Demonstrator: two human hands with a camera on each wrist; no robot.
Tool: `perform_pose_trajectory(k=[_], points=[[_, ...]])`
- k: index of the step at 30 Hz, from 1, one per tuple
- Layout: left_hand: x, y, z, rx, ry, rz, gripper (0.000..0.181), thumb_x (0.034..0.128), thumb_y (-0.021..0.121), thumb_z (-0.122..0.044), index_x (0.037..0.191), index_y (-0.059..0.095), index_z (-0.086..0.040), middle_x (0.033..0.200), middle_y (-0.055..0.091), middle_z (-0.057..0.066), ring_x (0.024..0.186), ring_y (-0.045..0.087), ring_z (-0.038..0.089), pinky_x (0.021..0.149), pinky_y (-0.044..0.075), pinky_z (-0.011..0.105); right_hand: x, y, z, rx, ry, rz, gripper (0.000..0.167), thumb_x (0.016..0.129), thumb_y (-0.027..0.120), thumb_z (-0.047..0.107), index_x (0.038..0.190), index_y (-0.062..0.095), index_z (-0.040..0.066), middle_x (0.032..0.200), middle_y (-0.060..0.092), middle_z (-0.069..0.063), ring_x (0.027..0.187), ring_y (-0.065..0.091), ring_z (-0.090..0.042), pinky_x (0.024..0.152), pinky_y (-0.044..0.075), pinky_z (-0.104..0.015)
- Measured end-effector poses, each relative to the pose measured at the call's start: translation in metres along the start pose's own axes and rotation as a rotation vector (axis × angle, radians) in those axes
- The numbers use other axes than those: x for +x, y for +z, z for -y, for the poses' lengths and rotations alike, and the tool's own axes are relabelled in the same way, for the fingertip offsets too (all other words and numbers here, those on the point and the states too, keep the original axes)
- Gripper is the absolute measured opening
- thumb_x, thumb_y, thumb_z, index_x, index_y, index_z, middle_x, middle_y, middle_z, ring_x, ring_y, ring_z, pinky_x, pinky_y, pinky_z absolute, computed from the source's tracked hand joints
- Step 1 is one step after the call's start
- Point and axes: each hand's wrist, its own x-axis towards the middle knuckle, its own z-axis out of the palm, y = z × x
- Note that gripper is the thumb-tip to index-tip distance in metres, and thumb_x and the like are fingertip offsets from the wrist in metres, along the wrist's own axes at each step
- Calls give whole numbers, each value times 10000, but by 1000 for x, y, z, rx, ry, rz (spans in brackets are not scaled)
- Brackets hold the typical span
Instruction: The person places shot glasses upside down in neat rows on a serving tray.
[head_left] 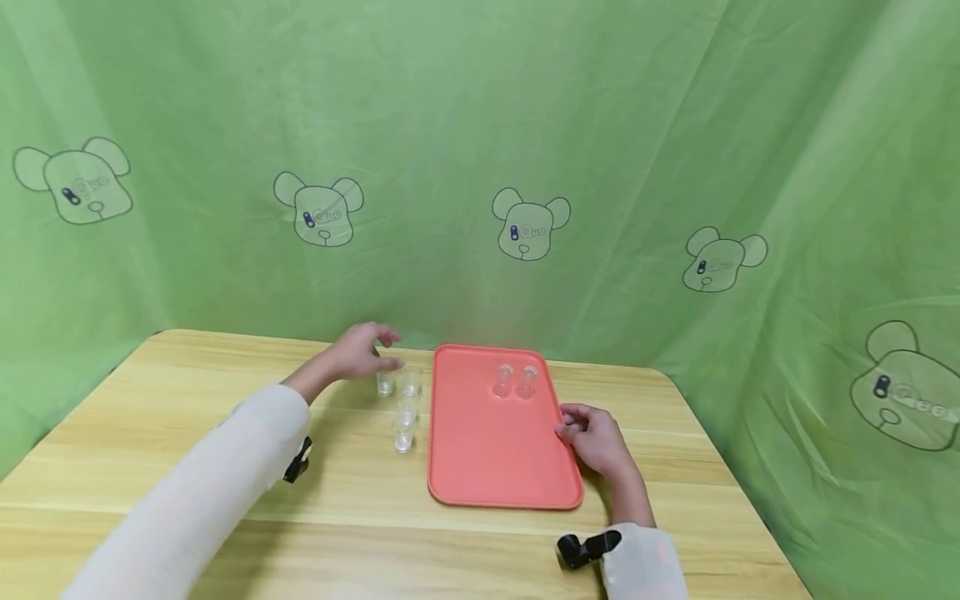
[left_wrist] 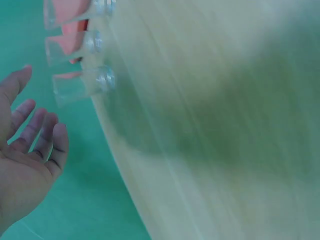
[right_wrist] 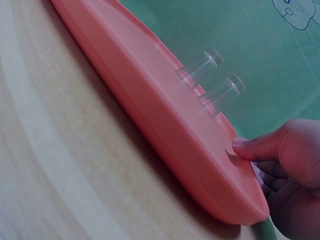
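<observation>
You have two inverted glasses (right_wrist: 221, 95) on the tray (head_left: 480, 450), right grip (head_left: 596, 437) pinching its rim, while upright glasses (head_left: 404, 435) remain left of frame centre, near your spread left grip (head_left: 358, 352).

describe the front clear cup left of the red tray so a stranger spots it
On the light wooden table, find the rectangular red tray. Left of it stands a cluster of small clear cups; the front cup is lowest in the head view and farthest from the left hand.
</observation>
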Motion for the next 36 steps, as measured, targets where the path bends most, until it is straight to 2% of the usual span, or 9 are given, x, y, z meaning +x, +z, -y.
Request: perform_pose_trajectory(k=[5,9,11,18,26,36], points=[[-7,4,13,-48,-11,39,583,951,739,-294,1380,553,53,1321,594,275,1099,645,399,965,532,498,0,0,0,-4,7,1,374,991,628,30,1358,606,-38,1102,655,-148,957,599,-244,801,521,-309],[-12,6,21,-72,3,66,621,924,773,-266,1396,537,61,1313,595,269,1100,645,391,969,529,504,1,1,0,1,9,0,372,990,633,31,1355,611,-36,1101,655,-147,956,596,-242,795,519,-300],[-13,8,24,-84,-9,75,638,912,788,-249,1407,528,57,1320,591,264,1112,644,386,985,521,506,1,1,0,8,10,-1,371,989,634,31,1353,612,-36,1102,654,-148,955,596,-244,786,518,-292],[-14,14,29,-106,-57,79,637,876,819,-215,1390,543,40,1290,602,242,1133,629,382,1008,502,521,0,0,0,24,13,5,374,991,627,27,1358,603,-44,1104,647,-152,951,589,-244,769,515,-273],[-10,22,33,-103,-93,82,651,836,850,-196,1379,566,24,1251,621,213,1109,618,342,996,506,500,0,1,-1,21,8,2,371,990,630,25,1353,606,-47,1100,650,-150,951,592,-243,770,515,-272],[-7,28,36,-116,-139,93,554,816,865,-178,1280,630,12,1137,674,143,1086,619,316,1025,480,503,0,0,-1,12,2,-5,374,987,638,31,1351,609,-47,1098,652,-150,953,589,-246,781,510,-274]])
